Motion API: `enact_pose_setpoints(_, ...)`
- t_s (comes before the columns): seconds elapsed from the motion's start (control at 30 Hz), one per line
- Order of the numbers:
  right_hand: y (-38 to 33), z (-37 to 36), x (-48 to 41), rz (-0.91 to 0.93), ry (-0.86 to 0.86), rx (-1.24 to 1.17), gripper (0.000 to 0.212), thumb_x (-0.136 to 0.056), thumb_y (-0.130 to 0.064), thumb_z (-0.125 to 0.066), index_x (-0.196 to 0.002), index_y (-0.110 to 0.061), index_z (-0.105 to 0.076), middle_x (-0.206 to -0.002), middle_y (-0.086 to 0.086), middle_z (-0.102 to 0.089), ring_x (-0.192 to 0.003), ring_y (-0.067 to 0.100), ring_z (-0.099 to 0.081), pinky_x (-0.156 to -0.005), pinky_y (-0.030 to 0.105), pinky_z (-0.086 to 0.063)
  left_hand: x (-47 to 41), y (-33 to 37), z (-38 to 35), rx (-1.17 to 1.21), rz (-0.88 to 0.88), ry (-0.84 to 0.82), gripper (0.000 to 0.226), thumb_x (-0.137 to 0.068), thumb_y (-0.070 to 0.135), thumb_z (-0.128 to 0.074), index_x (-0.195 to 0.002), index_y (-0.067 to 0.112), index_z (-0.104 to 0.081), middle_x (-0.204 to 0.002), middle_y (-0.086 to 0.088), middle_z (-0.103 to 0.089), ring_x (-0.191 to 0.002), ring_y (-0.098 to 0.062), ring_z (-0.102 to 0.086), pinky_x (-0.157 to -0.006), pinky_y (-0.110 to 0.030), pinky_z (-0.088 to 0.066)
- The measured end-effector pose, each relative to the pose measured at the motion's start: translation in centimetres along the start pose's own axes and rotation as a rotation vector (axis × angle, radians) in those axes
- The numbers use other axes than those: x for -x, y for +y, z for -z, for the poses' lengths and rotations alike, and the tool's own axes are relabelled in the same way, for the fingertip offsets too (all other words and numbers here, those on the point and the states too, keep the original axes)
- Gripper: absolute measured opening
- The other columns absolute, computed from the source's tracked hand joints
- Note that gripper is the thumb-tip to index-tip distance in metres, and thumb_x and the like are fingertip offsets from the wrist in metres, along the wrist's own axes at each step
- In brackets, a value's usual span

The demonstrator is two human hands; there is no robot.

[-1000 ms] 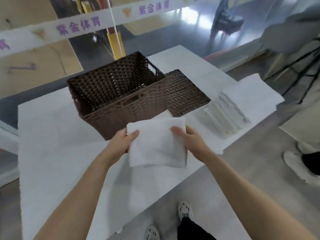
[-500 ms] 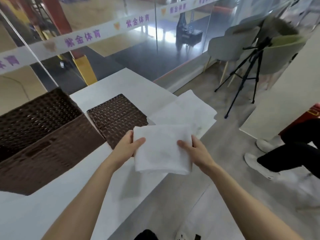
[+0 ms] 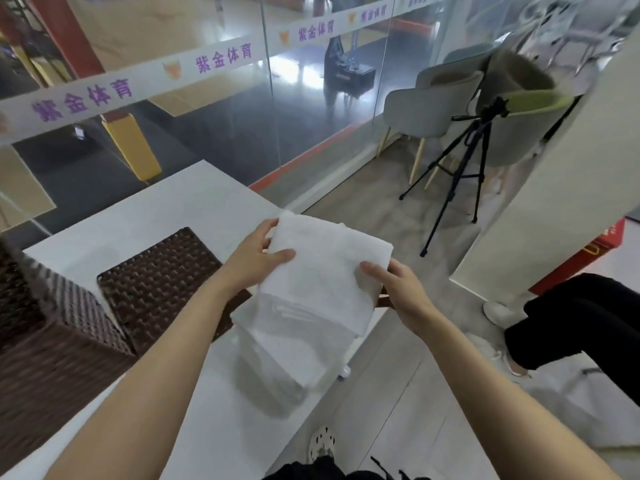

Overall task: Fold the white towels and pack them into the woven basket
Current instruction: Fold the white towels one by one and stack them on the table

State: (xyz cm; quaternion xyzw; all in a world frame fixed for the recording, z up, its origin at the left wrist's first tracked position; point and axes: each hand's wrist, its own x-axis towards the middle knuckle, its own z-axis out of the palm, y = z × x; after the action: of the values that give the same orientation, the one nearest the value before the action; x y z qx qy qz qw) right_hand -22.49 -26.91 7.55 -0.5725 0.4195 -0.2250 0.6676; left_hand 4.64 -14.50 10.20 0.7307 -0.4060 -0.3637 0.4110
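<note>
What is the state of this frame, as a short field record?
left hand: grips the folded towel at its left edge
right hand: grips its right edge
folded towel: held over the towel stack, contact unclear
towel stack: at the table right edge
woven basket: far left, partly cut off
woven lid: flat on the table beside the basket

On the far glass wall [image 3: 311, 116] runs a white band [image 3: 149, 81] with purple characters 紫金体育, repeated several times, each beside a small orange emblem [image 3: 172, 69]. The red box [image 3: 602, 244] at right carries marks I cannot read.
</note>
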Motion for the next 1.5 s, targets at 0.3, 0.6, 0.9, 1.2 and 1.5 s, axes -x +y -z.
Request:
enact_pose_setpoints(0.3, 2.5, 6.6, -8.0, -0.134, 0.063, -0.205, 0.037, -0.099, -0.018, -0.075, -0.134, -0.012, -0.066, -0.123, 0.014, -0.078, -0.101, 0.043, -0.078, -0.084, 0.054, -0.065, -14.0, 4.3, -3.9, -0.04, -0.07, -0.118, 0.045, -0.1, 0.028, -0.079, -0.134, 0.044, -0.056, -0.115, 0.009, -0.076, -0.093, -0.014, -0.078, -0.077, -0.031, -0.067)
enact_pose_setpoints(0.6, 8.3, 9.4, -15.7, -0.275, 0.071, 0.948, 0.046, -0.09, -0.055, -0.073, -0.107, -0.014, -0.062, -0.101, 0.006, -0.071, -0.09, 0.031, -0.07, -0.072, 0.04, -0.057, -18.3, -6.4, -8.6, -0.659, 0.213, -0.184, 0.06, -0.096, 0.039, -0.075, -0.151, 0.042, -0.049, -0.143, -0.001, -0.059, -0.132, -0.024, -0.059, -0.109, -0.043, -0.049)
enact_pose_setpoints(0.9, 9.9, 5.4, -20.8, 0.561, -0.431, 1.404, 0.065, -0.103, -0.047, -0.043, -0.16, -0.016, -0.042, -0.166, 0.013, -0.039, -0.158, 0.037, -0.029, -0.119, 0.062, -0.036, -17.1, -6.9, -10.2, -0.786, 0.253, -0.064, 0.061, -0.099, 0.039, -0.069, -0.154, 0.042, -0.042, -0.142, 0.003, -0.053, -0.121, -0.025, -0.063, -0.101, -0.045, -0.053)
enact_pose_setpoints(1.2, 4.2, 0.8, -19.0, 0.751, -0.414, 1.055, 0.036, -0.104, -0.043, -0.057, -0.123, -0.014, -0.068, -0.118, 0.002, -0.067, -0.104, 0.026, -0.068, -0.081, 0.04, -0.058, -6.4, -6.5, -3.4, -0.503, 0.305, 0.512, 0.061, -0.096, 0.058, -0.073, -0.148, 0.032, -0.057, -0.146, 0.008, -0.058, -0.134, -0.013, -0.056, -0.116, -0.038, -0.045)
enact_pose_setpoints(1.5, 8.9, -7.5, -12.9, -0.039, -0.68, 0.694, 0.125, -0.077, -0.09, -0.059, -0.171, -0.025, -0.008, -0.174, 0.001, -0.027, -0.156, 0.025, -0.035, -0.127, 0.046, -0.032, 6.8, -11.0, -9.2, 0.458, 0.678, 0.666, 0.106, -0.069, 0.062, -0.097, -0.156, 0.042, -0.039, -0.155, 0.007, -0.058, -0.138, -0.013, -0.061, -0.111, -0.039, -0.053)
